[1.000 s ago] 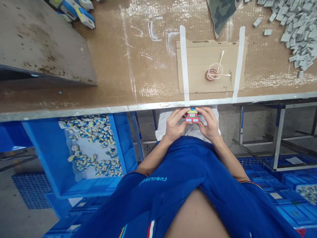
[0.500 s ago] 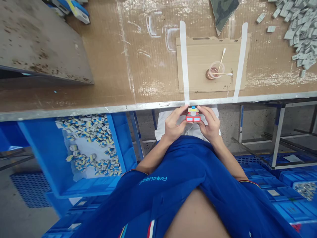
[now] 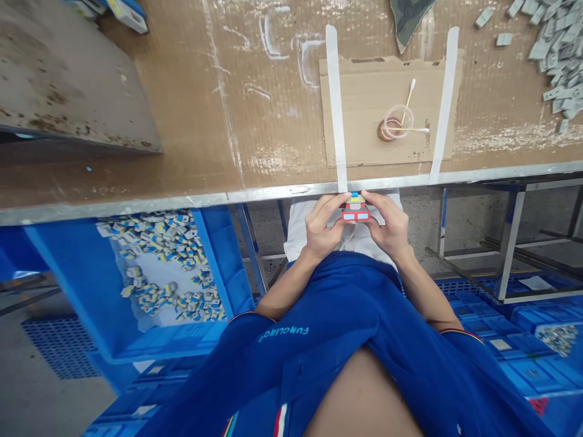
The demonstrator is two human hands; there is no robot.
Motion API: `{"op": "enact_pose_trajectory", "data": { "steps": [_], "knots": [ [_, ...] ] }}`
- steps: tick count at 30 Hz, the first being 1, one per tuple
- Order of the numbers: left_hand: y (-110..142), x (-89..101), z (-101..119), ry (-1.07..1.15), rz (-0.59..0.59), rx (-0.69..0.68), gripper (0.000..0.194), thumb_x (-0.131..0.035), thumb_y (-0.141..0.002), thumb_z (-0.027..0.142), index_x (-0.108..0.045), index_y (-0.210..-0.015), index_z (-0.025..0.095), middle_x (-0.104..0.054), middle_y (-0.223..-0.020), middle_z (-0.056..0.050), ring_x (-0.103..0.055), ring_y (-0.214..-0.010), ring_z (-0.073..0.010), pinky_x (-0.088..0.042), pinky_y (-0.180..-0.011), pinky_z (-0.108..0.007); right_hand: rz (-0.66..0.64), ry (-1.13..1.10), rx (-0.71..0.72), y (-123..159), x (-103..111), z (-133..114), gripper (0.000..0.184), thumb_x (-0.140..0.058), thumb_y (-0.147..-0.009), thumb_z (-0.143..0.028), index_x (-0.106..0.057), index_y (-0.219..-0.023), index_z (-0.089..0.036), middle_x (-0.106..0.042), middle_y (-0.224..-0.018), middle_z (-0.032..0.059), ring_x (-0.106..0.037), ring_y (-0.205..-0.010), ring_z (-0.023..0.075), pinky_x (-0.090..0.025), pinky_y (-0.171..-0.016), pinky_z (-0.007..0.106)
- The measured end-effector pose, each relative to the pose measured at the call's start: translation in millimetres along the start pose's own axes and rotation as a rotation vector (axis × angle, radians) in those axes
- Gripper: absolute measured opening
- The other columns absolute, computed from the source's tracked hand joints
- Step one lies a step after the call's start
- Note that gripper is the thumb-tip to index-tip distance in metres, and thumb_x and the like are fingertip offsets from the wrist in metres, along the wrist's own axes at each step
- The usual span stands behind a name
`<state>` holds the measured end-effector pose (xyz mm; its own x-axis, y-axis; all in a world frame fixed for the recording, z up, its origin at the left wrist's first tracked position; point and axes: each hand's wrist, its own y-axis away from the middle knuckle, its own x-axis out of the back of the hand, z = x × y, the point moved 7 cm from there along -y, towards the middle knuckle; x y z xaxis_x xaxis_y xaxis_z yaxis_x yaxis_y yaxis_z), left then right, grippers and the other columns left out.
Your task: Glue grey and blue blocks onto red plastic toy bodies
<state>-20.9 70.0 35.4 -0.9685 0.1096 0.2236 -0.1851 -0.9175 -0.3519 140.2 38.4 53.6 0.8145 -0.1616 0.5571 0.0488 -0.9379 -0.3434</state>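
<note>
While the left hand and right hand clasp it, a small red-and-blue piece, seemingly a toy, sits between them.

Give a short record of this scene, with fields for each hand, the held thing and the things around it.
left hand: left hand grips a small red, blue and yellow piece from its left side
right hand: right hand grips the same piece from its right side
on the bench: clear cup with cotton swabs, on a cardboard sheet
beside the person: blue crate holding coloured pieces
far right: grey pieces
</note>
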Motion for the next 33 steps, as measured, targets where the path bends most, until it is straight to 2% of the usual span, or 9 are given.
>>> {"op": "enact_pose_trajectory", "data": {
  "steps": [7,13,22,29,33],
  "knots": [
    [-0.3,0.2,2.1,-0.073,0.012,-0.008,0.037,-0.070,-0.099,0.042,-0.071,-0.130,0.022,-0.077,-0.107,-0.006,-0.073,-0.091,-0.0166,-0.063,-0.080,-0.028,-0.033,-0.006,-0.026,-2.0,0.1,2.6,0.043,-0.064,-0.102,-0.030,-0.060,-0.145,-0.029,-0.079,-0.122,0.0086,-0.078,-0.106,0.0269,-0.068,-0.090,0.044],
    [2.6,-1.4,-0.4,-0.103,-0.016,0.062,0.042,-0.067,-0.099,0.050,-0.070,-0.130,0.021,-0.076,-0.107,-0.007,-0.073,-0.091,-0.0176,-0.063,-0.079,-0.030,-0.026,-0.050,-0.018,-5.3,2.0,-0.7,0.044,-0.064,-0.102,-0.030,-0.059,-0.146,-0.029,-0.079,-0.121,0.0083,-0.077,-0.107,0.0256,-0.067,-0.091,0.041],
    [-0.5,-1.0,3.0,-0.094,0.001,-0.007,0.040,-0.065,-0.101,0.047,-0.069,-0.130,0.020,-0.076,-0.106,-0.008,-0.073,-0.091,-0.0176,-0.062,-0.078,-0.030,-0.044,-0.025,-0.022,-7.5,2.2,1.6,0.039,-0.064,-0.103,-0.039,-0.064,-0.140,-0.027,-0.080,-0.118,0.0088,-0.078,-0.102,0.0259,-0.068,-0.087,0.042],
    [-0.8,-0.2,4.3,-0.073,0.014,-0.037,0.042,-0.067,-0.100,0.049,-0.068,-0.131,0.021,-0.075,-0.106,-0.007,-0.072,-0.090,-0.0177,-0.063,-0.078,-0.030,-0.025,-0.084,-0.017,-8.6,2.4,-0.1,0.044,-0.066,-0.101,-0.034,-0.061,-0.145,-0.029,-0.080,-0.120,0.0070,-0.077,-0.106,0.0250,-0.066,-0.091,0.040],
    [-0.5,-1.1,2.0,-0.132,-0.009,-0.042,0.046,-0.064,-0.100,0.054,-0.067,-0.131,0.021,-0.075,-0.107,-0.008,-0.072,-0.090,-0.0182,-0.063,-0.077,-0.031,-0.071,-0.082,-0.031,-6.7,-0.9,4.2,0.043,-0.065,-0.102,-0.036,-0.061,-0.144,-0.030,-0.078,-0.125,0.0078,-0.076,-0.110,0.0262,-0.065,-0.095,0.043]
  ]
}}
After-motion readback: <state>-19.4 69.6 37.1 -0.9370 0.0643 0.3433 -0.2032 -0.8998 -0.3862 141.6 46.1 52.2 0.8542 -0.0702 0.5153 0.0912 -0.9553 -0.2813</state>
